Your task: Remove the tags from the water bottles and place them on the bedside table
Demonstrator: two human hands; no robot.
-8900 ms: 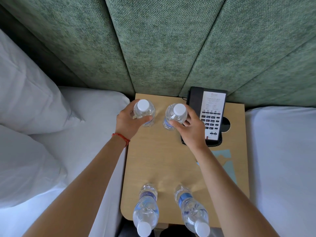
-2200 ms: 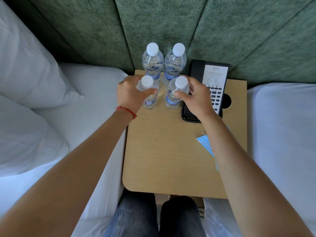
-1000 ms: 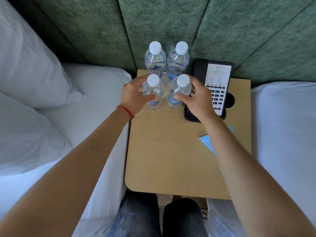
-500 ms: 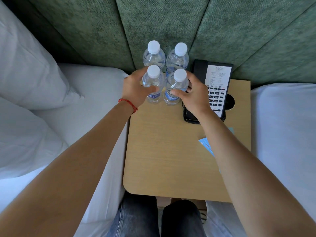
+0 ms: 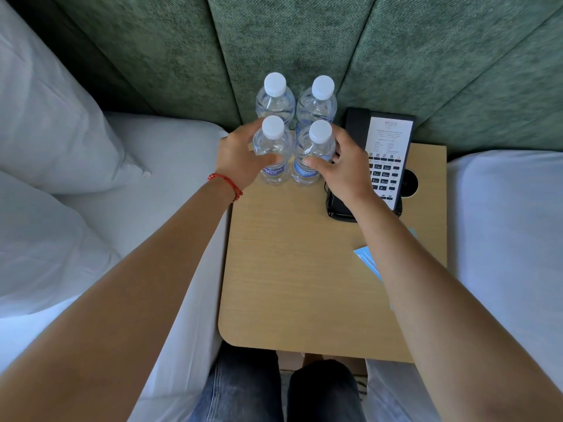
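**Q:** While both arms are stretched out, what is each hand doing?

**A:** My left hand (image 5: 240, 159) is curled round the front left bottle (image 5: 273, 150), thumb across its front just above the blue label, fingers wrapped behind. My right hand (image 5: 341, 166) grips the front right bottle (image 5: 313, 153) the same way, thumb on the front, fingers round the far side. Both bottles stand upright on the bedside table (image 5: 298, 269), touching each other.

**Q:** Counts, largest item first?

**A:** One green padded headboard (image 5: 289, 41). Two white pillows (image 5: 51, 123) to my left, with white bedding on either side of the table. One table. One black telephone (image 5: 380, 159), right of the bottles, my right hand partly over it. Four bottles, white caps on, in a two-by-two block at the table's back edge: back left bottle (image 5: 275, 99) and back right bottle (image 5: 316, 102) just behind the held pair. One light-blue card (image 5: 367, 260) flat on the table, partly under my right forearm. One red string bracelet (image 5: 227, 182) on my left wrist.

**Q:** Tags?

**A:** Cannot tell whether the card is one.
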